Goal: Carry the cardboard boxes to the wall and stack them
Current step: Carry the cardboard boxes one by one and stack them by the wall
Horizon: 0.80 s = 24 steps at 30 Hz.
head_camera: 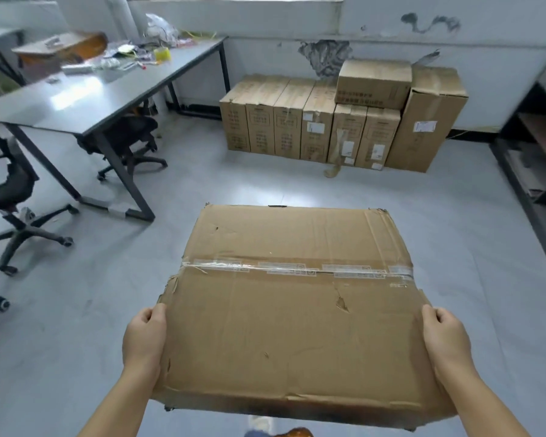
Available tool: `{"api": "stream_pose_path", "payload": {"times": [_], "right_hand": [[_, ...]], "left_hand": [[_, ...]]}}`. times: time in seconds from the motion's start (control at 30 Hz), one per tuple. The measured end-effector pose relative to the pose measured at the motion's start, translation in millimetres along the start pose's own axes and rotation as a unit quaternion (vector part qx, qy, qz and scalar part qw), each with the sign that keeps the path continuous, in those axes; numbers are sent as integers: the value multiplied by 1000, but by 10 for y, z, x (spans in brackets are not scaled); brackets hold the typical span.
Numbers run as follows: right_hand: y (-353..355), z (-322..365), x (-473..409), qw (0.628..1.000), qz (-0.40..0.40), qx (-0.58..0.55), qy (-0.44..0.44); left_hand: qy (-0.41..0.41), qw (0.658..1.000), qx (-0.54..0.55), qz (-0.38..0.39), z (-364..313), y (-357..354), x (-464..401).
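A large worn cardboard box (pixel 290 310) with clear tape across its top is held up in front of me above the floor. My left hand (pixel 144 337) grips its left side, thumb on the top edge. My right hand (pixel 445 337) grips its right side the same way. Ahead, against the white wall, several upright cardboard boxes (pixel 297 121) stand in a row. A smaller box (pixel 374 83) lies on top of two of them. A taller box (pixel 429 121) closes the row on the right.
A grey desk (pixel 108 99) with clutter stands at the left, a black office chair (pixel 130 140) tucked under it. Another chair (pixel 10 197) is at the far left. A dark shelf unit (pixel 536 159) lines the right side. Grey floor (pixel 234 184) lies between me and the boxes.
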State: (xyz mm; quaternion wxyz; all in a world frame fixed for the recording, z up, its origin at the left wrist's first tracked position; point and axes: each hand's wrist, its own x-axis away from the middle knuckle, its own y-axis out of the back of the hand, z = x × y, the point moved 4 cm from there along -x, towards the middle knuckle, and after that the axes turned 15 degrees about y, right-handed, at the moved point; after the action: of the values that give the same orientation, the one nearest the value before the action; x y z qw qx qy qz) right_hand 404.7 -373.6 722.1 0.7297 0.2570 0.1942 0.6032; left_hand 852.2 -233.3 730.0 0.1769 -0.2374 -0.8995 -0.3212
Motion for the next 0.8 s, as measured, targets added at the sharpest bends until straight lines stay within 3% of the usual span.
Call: {"api": "stream_pose_path", "payload": {"times": [0.17,0.37,0.8], "right_hand": [[-312,342,-518,1000,-27,-7,-8],[-435,429,-1410,996,-74,2,-45],[-543,753,-4330,995,-77,24,-61]], "left_hand": [[-37,999,-17,15,-867,-346,-561],[-48,996,-43,61,-1637,-1253,-1064],[-43,994,-50,84,-3541,-3546,-1785]]}}
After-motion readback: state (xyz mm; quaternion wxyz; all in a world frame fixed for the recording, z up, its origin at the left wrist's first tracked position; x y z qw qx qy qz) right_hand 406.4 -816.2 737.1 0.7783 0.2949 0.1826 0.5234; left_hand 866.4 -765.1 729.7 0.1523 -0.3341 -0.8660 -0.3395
